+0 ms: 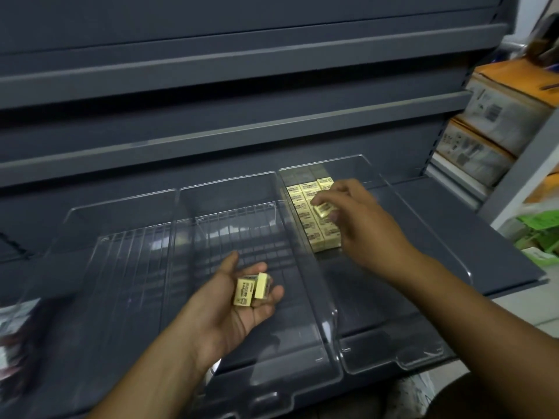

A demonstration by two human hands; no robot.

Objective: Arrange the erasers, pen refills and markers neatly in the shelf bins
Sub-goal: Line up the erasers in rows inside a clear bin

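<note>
Three clear plastic bins sit side by side on a dark grey shelf. The right bin holds several pale yellow boxed erasers packed in neat rows at its back. My right hand reaches into that bin and pinches one eraser just above the rows. My left hand hovers palm up over the middle bin, cradling two erasers in loosely curled fingers. The left bin shows nothing inside. No pen refills or markers are clearly visible.
Dark grey shelves rise in steps behind the bins. Stacked cardboard boxes stand at the right, with green packs below them. A blurred packet lies at the far left edge.
</note>
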